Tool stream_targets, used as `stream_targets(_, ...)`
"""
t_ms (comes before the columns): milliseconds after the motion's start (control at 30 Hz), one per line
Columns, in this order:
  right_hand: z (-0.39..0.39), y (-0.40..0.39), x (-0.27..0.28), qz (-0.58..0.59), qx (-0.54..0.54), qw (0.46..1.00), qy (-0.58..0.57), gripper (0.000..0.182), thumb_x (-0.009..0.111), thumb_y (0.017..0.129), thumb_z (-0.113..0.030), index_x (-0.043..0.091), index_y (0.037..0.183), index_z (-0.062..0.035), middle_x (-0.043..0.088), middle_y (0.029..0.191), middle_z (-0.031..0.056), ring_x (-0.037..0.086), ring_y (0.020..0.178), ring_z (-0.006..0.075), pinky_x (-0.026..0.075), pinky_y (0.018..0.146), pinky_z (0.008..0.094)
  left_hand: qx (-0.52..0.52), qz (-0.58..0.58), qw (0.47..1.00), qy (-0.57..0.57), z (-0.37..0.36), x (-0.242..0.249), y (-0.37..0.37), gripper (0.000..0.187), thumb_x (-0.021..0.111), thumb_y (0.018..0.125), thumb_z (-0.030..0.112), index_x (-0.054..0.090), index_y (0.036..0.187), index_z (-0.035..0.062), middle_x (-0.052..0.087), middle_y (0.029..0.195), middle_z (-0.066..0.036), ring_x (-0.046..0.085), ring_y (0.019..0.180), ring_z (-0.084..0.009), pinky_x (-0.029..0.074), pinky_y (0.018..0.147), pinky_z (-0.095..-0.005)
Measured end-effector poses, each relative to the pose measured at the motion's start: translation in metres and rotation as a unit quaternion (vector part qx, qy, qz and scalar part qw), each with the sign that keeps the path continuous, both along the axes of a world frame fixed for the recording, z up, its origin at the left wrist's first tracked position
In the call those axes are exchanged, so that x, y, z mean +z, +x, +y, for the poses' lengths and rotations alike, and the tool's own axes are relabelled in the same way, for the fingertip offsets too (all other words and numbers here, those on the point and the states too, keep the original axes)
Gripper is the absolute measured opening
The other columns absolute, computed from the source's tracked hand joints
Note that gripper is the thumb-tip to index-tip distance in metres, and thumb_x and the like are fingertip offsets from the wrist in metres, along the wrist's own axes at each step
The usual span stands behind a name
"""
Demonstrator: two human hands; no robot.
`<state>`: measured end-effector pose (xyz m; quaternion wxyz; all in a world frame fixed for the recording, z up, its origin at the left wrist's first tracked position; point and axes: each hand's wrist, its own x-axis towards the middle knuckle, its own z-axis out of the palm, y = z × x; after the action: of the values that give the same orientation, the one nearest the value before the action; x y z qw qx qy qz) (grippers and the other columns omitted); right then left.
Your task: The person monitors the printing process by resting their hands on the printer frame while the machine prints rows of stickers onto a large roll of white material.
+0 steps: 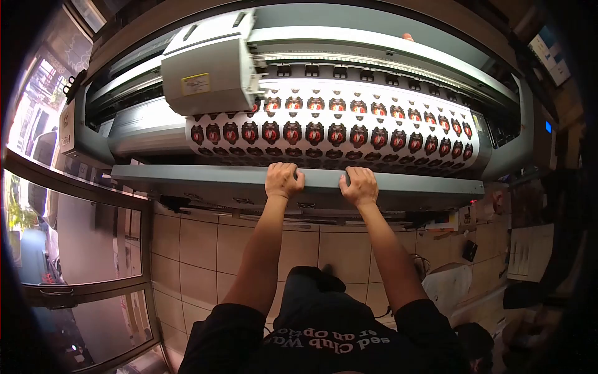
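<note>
Nearest me, my black shirt (pixel 324 340) carries white lettering, upside down from here; I can make out "Club" and little more. Both my arms reach forward over the tiled floor (pixel 199 243). My left hand (pixel 283 179) and right hand (pixel 359 186) rest side by side, fingers curled over the grey front rail (pixel 205 177) of the wide printer (pixel 498 124), pinching nothing. Just beyond my knuckles lies the printed sheet (pixel 336 134), rows of red-and-black badge designs, too small to read. Farther left sits the print carriage (pixel 208 71) with a yellow label, illegible.
</note>
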<state>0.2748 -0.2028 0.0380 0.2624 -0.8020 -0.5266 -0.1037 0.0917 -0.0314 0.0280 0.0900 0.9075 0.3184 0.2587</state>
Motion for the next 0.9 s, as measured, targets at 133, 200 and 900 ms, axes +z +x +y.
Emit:
stream_targets(133,0.0,0.0005,0.0013,0.002,0.003,1.0,0.009,0.023,0.063,0.085,-0.028,0.066,0.087,-0.0054,0.068,0.087,0.0107,0.065,0.09,0.0288,0.049,0.088,0.0415,-0.019,-0.042,0.999,0.021,-0.0002,-0.0028,0.0012,0.018,0.06,0.077,0.023,0.069,0.071,0.008,0.069,0.075,-0.009,0.062,0.075,-0.0271,0.047,0.08,-0.0391)
stream_targets(200,-0.0008,0.0006,0.0041,0.013,-0.003,1.0,-0.011,0.025,0.063,0.085,-0.028,0.069,0.091,-0.0048,0.07,0.091,0.011,0.066,0.093,0.0291,0.048,0.091,0.0416,-0.022,-0.041,0.999,0.021,0.0008,-0.0029,0.0011,0.018,0.06,0.077,0.023,0.068,0.07,0.008,0.068,0.075,-0.009,0.062,0.075,-0.0272,0.047,0.08,-0.0392)
stream_targets(900,0.0008,0.0016,0.0041,-0.002,0.006,1.0,0.023,0.025,0.065,0.082,-0.026,0.069,0.091,-0.0031,0.07,0.091,0.0113,0.066,0.091,0.0289,0.05,0.089,0.0412,-0.026,-0.057,0.997,0.033,0.0001,0.0034,0.0023,0.018,0.059,0.075,0.022,0.069,0.074,0.0074,0.071,0.079,-0.009,0.066,0.079,-0.0262,0.048,0.085,-0.0387)
